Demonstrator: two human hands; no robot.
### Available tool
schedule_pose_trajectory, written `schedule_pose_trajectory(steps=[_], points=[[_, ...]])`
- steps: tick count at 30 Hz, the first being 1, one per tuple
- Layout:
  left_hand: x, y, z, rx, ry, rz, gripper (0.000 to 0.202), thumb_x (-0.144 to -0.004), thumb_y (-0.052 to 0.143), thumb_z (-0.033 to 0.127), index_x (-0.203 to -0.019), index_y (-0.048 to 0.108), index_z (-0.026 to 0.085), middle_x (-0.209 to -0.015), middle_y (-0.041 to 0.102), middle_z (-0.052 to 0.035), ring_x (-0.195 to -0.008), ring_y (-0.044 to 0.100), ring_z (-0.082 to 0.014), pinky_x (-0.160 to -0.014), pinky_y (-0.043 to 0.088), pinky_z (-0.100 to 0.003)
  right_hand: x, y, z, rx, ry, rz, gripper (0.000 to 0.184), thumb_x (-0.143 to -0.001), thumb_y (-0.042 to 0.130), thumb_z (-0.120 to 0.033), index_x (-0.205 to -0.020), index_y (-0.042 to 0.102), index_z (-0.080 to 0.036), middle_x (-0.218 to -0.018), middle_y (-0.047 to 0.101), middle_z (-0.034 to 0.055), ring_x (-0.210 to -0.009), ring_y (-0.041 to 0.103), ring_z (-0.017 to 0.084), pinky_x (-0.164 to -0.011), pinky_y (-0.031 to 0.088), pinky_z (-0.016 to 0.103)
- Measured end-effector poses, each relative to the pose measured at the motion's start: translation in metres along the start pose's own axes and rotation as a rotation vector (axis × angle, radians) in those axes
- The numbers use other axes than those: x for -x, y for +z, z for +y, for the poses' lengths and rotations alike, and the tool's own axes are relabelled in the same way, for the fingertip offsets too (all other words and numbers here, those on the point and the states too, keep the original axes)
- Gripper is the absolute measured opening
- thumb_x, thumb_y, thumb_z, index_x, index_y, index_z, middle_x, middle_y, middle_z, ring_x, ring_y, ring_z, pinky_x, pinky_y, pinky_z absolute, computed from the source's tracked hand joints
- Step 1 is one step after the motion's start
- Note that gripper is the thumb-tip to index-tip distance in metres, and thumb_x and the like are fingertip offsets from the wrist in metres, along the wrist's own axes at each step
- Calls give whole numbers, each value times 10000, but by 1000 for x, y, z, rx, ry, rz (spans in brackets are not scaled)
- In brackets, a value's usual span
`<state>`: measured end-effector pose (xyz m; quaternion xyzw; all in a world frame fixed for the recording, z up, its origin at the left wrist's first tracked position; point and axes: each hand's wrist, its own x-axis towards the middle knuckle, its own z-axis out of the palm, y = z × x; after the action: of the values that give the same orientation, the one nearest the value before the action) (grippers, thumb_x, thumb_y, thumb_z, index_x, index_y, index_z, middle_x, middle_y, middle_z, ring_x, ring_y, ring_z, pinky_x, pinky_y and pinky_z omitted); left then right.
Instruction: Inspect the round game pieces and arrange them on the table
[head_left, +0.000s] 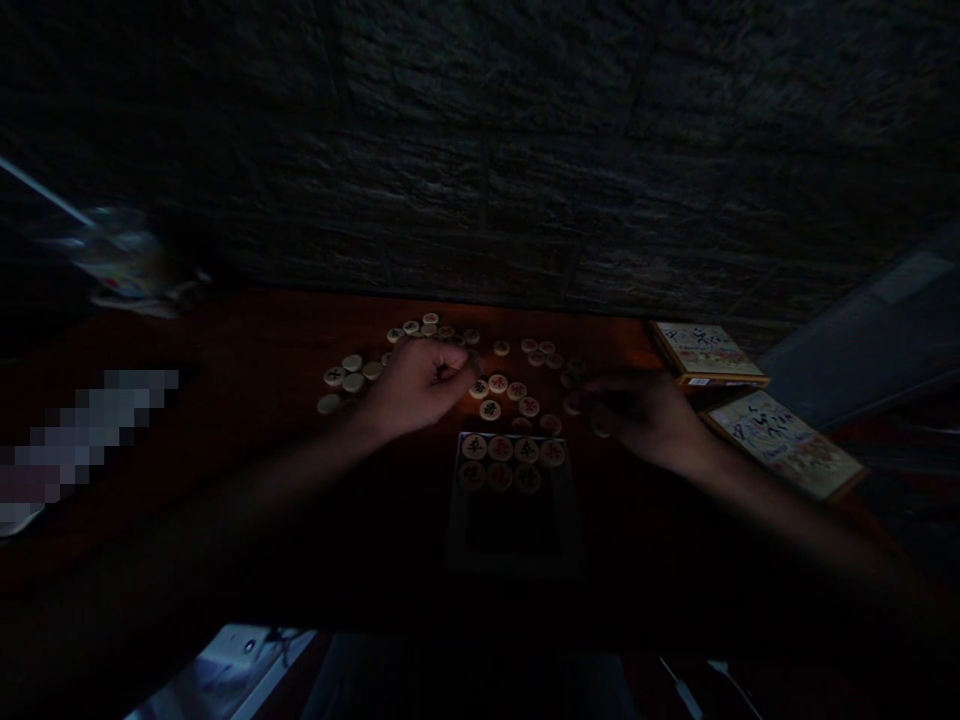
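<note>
The scene is dim. Several round wooden game discs (497,384) with red and black characters lie scattered on a dark wooden table (255,350). A shallow dark tray (514,530) in front of me holds two rows of discs (512,450) at its far end. My left hand (420,385) hovers over the scattered discs with fingers curled in a pinch; what they hold is too small to make out. My right hand (641,415) rests at the right of the pile, fingers bent down near a disc (574,405), in shadow.
Two printed box parts (705,352) (784,442) lie at the right of the table. A crumpled plastic bag (124,260) sits at the far left. A rough stone wall rises behind the table. A blurred-out patch (82,430) lies at the left.
</note>
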<state>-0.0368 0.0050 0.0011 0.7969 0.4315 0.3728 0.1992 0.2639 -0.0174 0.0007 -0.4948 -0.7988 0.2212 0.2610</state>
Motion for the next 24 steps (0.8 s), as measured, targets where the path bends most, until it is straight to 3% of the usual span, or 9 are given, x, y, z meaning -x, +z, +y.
schedule_pose_trajectory(steps=[6, 14, 19, 24], points=[[-2, -2, -5, -22, -16, 15, 473, -932, 583, 312, -506, 416, 191, -463, 312, 74, -445, 300, -74, -445, 218, -246, 1, -2, -5, -41, 25, 33, 264, -947, 613, -358, -914, 788, -164, -778, 775, 59, -577, 664, 142, -527, 475, 251], [-9, -13, -7, -67, -35, 89, 488, -913, 588, 313, -490, 371, 200, -485, 309, 63, -459, 299, -82, -459, 225, -251, -6, -6, 1, -30, 81, 293, 239, -878, 615, -275, -993, 790, -159, -964, 817, 99, -838, 763, 242, -741, 586, 331], [-13, -20, -15, -93, -88, 171, 487, -910, 600, 333, -491, 387, 206, -472, 330, 61, -455, 311, -90, -456, 237, -255, -7, -6, 5, -48, 80, 306, 263, -886, 616, -303, -1029, 786, -162, -1002, 812, 104, -877, 759, 252, -789, 585, 357], [-16, -23, -17, -108, -101, 179, 495, -901, 599, 336, -473, 385, 211, -463, 334, 56, -449, 305, -92, -443, 225, -261, -7, -6, 6, -22, 94, 307, 285, -884, 594, -292, -1044, 783, -151, -1021, 805, 119, -905, 753, 267, -830, 575, 393]])
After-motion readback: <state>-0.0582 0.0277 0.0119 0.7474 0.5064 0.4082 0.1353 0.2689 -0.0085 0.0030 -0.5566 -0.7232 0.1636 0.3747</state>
